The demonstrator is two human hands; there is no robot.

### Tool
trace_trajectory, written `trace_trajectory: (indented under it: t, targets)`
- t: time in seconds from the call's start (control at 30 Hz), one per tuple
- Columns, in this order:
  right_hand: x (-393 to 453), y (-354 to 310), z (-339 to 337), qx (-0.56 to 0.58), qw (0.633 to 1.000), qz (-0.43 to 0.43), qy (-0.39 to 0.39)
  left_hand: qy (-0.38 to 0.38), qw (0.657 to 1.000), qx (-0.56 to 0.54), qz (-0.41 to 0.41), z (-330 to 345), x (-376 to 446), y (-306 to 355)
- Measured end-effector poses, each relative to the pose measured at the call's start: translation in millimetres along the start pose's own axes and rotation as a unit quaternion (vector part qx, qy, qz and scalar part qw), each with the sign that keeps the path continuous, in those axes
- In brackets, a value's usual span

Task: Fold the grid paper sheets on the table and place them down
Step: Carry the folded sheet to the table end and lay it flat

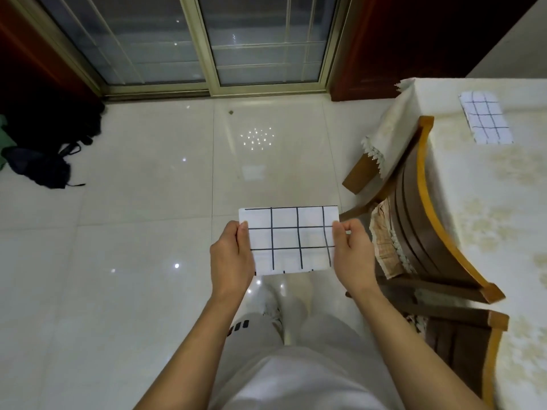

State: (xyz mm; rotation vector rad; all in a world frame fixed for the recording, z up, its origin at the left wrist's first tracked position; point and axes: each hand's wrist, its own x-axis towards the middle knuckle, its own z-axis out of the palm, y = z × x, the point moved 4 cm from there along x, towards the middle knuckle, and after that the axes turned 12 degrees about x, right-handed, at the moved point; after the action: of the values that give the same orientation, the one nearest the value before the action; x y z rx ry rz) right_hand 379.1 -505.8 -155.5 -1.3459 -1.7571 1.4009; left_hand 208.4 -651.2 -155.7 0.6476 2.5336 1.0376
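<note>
You have two grid paper sheets in view — count them; one folded grid sheet (288, 239) is up in the air in front of you, over the pale floor tiles (148, 202), held level between both hands; your left hand (232, 258) pinches its left edge, thumb on top and fingers curled beneath; your right hand (352, 251) pinches the right edge the same way; the black grid lines face you. The second grid sheet (485, 116) lies flat on the table (473, 202) at the far right, well apart from the one you hold, resting on the cream patterned cloth. Two wooden chairs stand tucked against the table's left side — the farther chair (420, 208) and a nearer chair (473, 335). One dark bag (44, 161) sits on the floor at far left, near the sliding glass door (189, 42).
</note>
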Motion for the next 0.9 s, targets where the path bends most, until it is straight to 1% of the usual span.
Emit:
trace_trajectory:
  t: [0.07, 0.2, 0.4, 0.57, 0.73, 0.9]
  targets:
    - [15, -7, 9, 0.001, 1.000, 0.003, 0.004, -0.002, 1.000, 0.002, 0.007, 0, 22, 3]
    - [42, -20, 20, 0.000, 1.000, 0.006, 0.017, -0.022, 1.000, -0.002, -0.012, 2, 55, 4]
    - [88, -28, 31, -0.009, 0.999, 0.014, 0.028, -0.035, 0.999, -0.001, -0.003, 9, 103, 25]
    - [137, -33, 33, -0.004, 0.999, 0.012, 0.033, -0.038, 0.999, 0.008, 0.002, 29, 148, 45]
    - [205, -39, 29, 0.017, 0.999, 0.016, 0.038, -0.036, 0.999, 0.005, 0.023, 53, 205, 81]
    - [286, -56, 7, 0.046, 0.997, 0.007, 0.063, -0.034, 0.998, 0.012, 0.048, 88, 269, 140]
